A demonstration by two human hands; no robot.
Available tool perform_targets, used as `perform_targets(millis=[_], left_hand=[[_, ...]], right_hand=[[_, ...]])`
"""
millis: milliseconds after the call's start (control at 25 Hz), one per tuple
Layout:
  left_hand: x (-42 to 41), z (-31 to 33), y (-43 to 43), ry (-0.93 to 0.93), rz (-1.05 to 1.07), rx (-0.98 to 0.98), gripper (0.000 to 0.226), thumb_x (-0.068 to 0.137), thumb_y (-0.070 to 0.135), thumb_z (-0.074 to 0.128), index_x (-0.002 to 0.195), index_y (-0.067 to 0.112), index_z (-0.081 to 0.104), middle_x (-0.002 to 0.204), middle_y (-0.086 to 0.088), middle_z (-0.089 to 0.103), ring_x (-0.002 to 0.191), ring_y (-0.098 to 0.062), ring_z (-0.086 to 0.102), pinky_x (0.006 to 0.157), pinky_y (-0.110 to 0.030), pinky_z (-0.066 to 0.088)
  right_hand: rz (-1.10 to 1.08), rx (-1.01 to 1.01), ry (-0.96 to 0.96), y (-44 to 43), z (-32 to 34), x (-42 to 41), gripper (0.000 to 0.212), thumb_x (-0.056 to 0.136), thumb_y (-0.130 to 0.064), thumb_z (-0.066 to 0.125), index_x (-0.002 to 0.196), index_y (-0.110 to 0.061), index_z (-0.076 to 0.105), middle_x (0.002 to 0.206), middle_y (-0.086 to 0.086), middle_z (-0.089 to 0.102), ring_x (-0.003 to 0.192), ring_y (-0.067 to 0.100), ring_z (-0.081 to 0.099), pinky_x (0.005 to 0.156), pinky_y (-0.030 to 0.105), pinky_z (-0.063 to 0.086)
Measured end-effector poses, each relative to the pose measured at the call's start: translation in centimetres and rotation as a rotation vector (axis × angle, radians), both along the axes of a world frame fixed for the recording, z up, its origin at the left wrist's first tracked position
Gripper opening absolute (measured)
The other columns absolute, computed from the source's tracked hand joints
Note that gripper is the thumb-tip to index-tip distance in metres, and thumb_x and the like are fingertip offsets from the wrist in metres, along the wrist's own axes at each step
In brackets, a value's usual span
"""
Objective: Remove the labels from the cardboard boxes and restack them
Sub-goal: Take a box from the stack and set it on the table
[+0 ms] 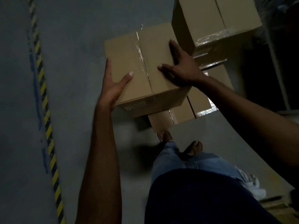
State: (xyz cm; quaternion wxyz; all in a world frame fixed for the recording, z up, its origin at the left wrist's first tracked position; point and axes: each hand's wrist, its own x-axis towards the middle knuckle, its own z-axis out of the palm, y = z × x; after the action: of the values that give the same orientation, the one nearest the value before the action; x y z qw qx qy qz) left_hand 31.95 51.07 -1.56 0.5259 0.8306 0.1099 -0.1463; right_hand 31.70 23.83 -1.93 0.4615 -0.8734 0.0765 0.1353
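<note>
I am holding the cardboard box (pixel 124 57) between my two palms, above the lower boxes (pixel 200 101). My left hand (pixel 113 85) is pressing flat against its left side, thumb on top. My right hand (pixel 181 68) is lying spread over its top right edge.

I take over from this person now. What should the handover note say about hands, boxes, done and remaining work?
Left hand: flat against the left side of the held box, thumb on top.
Right hand: spread on its top near the right edge.
The box is over the lower boxes, contact unclear; a taller stack stands at right.
Done: no label shows on its top.
Left: set it on a stack; other faces cannot be judged.
</note>
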Motion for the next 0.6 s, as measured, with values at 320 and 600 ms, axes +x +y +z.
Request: perform_targets(millis=[320,600], left_hand=[[-14.2,4.5,-6.7,0.117,-0.115,0.025,0.100,0.088,0.041,0.078,0.163,0.036,0.012,0.164,0.006,0.027,0.131,-0.008,0.043,0.105,-0.025,0.042],[-20.0,3.9,-20.7,0.194,-0.439,0.048,0.101,0.086,0.044,0.079,0.162,0.039,0.013,0.166,0.001,0.023,0.131,-0.009,0.036,0.107,-0.028,0.036]], right_hand=[[-0.093,-0.018,0.062,-6.4,3.3,-17.9,0.097,0.091,-0.061,0.069,0.166,-0.031,0.016,0.168,0.000,0.032,0.145,0.021,0.044,0.114,0.036,0.039],[-0.454,-0.061,0.154,-17.2,3.9,-31.9,0.095,0.093,-0.057,0.070,0.166,-0.032,0.015,0.170,0.002,0.028,0.149,0.026,0.038,0.118,0.040,0.034]])
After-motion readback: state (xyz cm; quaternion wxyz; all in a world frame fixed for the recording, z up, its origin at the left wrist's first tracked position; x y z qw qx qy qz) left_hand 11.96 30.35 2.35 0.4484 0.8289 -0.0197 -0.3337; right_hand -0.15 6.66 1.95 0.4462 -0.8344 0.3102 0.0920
